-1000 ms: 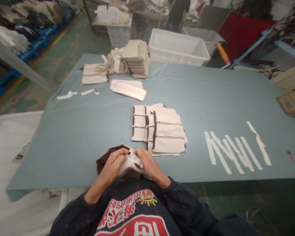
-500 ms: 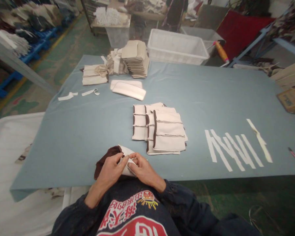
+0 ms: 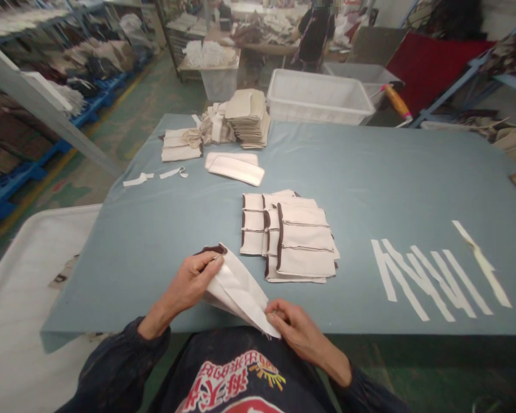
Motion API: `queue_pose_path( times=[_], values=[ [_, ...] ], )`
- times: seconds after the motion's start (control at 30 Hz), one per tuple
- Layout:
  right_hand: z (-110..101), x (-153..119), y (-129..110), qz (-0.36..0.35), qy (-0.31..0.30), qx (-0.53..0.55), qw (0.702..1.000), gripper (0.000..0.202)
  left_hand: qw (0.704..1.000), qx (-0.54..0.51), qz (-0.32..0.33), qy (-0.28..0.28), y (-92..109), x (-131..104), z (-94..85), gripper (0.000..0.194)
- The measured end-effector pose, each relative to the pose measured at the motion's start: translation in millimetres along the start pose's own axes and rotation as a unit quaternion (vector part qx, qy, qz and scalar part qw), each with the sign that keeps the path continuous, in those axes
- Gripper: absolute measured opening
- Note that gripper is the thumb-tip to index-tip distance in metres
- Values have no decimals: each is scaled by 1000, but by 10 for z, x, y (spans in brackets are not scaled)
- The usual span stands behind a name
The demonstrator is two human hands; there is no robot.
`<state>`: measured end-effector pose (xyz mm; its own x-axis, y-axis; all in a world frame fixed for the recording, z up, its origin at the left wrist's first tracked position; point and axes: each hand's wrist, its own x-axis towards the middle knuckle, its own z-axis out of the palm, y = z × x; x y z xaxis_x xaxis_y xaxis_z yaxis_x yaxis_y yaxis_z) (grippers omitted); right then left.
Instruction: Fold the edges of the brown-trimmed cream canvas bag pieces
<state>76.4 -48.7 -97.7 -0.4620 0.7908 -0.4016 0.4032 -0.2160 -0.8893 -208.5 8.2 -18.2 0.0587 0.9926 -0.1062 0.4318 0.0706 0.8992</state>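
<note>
Between my hands a cream fabric piece with a dark brown edge (image 3: 236,281) is stretched at the table's near edge. My left hand (image 3: 193,281) pinches its upper left end, by the brown edge. Its lower right corner is gripped by my right hand (image 3: 298,327), thumb against bent fingers. Just beyond lies an overlapping pile of cream, brown-edged sewn fabric pieces (image 3: 305,241), each with seams across it. Two pale rounded flat pieces (image 3: 236,169) rest farther back.
Several white strips (image 3: 421,275) lie on the blue-covered table (image 3: 370,183) at right. A beige fabric stack (image 3: 247,115) stands at the back left, before a white plastic bin (image 3: 318,94). A white tub (image 3: 21,275) sits left of the table. Beyond, a person (image 3: 313,34) stands.
My hands have moved apart, the right one down and to the right. The bunched fabric piece is now drawn out between them. The view has tilted up slightly.
</note>
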Motion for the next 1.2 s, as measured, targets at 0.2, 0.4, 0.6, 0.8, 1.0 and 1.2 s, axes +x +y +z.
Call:
queue_pose_path(
  times=[0.2,0.4,0.6,0.8,1.0,1.2],
  values=[
    [-467,41,-440,-98,197,-89,971,21,995,18,60,-76,302,66,-144,39],
    [-457,296,-1502,-388,113,-76,911,49,971,50,150,-177,770,123,-157,31],
    [-510,627,-1772,-416,-5,-159,895,49,965,75,154,-199,953,131,-172,46],
    [-499,792,-1576,-378,17,-280,882,48,978,75,116,-155,683,129,-235,31],
    [-544,782,-1612,-336,-40,-246,908,42,976,73,103,-179,676,130,-274,21],
    [-632,766,-1607,-295,-94,-208,928,32,967,117,166,-156,646,144,-228,15]
  ],
)
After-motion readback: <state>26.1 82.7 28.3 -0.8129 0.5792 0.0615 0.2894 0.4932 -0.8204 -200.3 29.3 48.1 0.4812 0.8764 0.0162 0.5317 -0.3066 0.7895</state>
